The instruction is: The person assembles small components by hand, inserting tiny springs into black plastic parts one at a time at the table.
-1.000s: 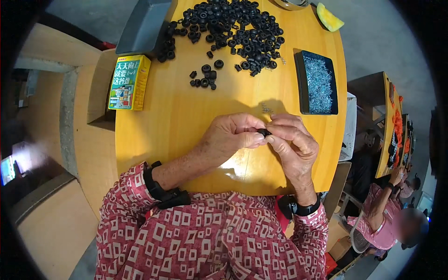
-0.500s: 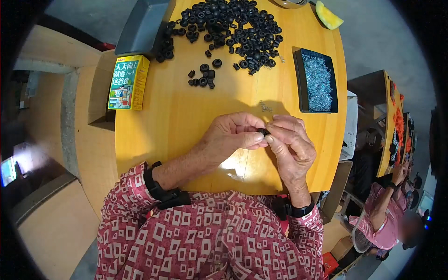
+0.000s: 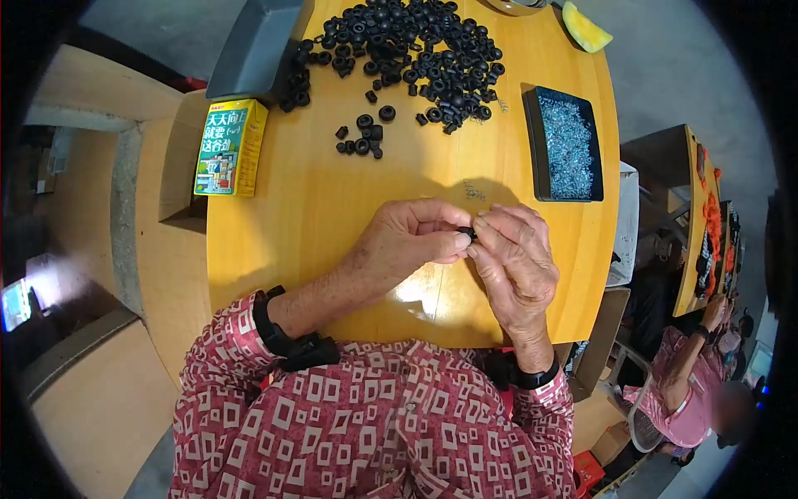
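Note:
Over the near part of the wooden table, my left hand (image 3: 417,235) pinches a small black round part (image 3: 468,233) between thumb and fingers. My right hand (image 3: 517,258) meets it from the other side, its thumb and fingertips closed at the same part; whatever else sits between those fingertips is hidden. Just beyond the hands lie a few tiny metal pieces (image 3: 475,192). Farther off spreads a big heap of black round parts (image 3: 440,62), with a smaller cluster of them (image 3: 362,145) nearer me.
At the right table edge stands a black tray (image 3: 567,145) filled with small shiny metal pieces. A dark grey bin (image 3: 253,50) and a yellow-green carton (image 3: 227,150) stand at the left. A yellow fruit slice (image 3: 587,30) lies far right. Another person (image 3: 683,382) sits at the right.
My right hand has rolled slightly, its fingers now closer together around the black part. The left hand stays almost in place.

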{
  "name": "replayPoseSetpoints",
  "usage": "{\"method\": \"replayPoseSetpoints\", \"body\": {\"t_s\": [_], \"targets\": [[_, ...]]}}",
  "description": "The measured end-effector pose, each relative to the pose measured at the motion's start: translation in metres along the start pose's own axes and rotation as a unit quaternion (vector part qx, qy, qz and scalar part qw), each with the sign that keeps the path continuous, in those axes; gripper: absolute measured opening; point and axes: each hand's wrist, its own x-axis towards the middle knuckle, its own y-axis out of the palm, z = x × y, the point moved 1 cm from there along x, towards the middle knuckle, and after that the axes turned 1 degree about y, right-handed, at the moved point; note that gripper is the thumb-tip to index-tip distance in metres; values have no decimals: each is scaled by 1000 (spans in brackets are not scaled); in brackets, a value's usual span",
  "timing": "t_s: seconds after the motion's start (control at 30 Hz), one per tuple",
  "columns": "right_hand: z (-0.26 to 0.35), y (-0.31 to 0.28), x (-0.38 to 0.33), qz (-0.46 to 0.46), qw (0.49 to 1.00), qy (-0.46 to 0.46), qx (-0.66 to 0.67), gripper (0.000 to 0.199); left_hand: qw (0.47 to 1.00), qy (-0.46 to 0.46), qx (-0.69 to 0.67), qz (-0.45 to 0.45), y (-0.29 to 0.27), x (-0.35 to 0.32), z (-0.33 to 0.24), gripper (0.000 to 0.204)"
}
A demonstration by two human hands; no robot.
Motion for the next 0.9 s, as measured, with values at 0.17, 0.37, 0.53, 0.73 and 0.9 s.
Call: {"method": "replayPoseSetpoints", "body": {"t_s": [0.17,0.37,0.53,0.73,0.9], "targets": [[-2,3,-3,9,993,71,99,21,1000,-3,-18,9,-2,-1,4,27],[1,-6,8,41,998,-33,-34,22,1000,-10,5,8,-1,-2,3,27],[-1,-3,6,63,997,-35,-5,21,999,15,37,10,-2,-2,4,25],[0,2,2,9,993,77,86,20,994,54,92,15,0,1,5,21],[0,-1,1,1,994,77,74,22,994,78,82,-1,6,2,8,19]]}}
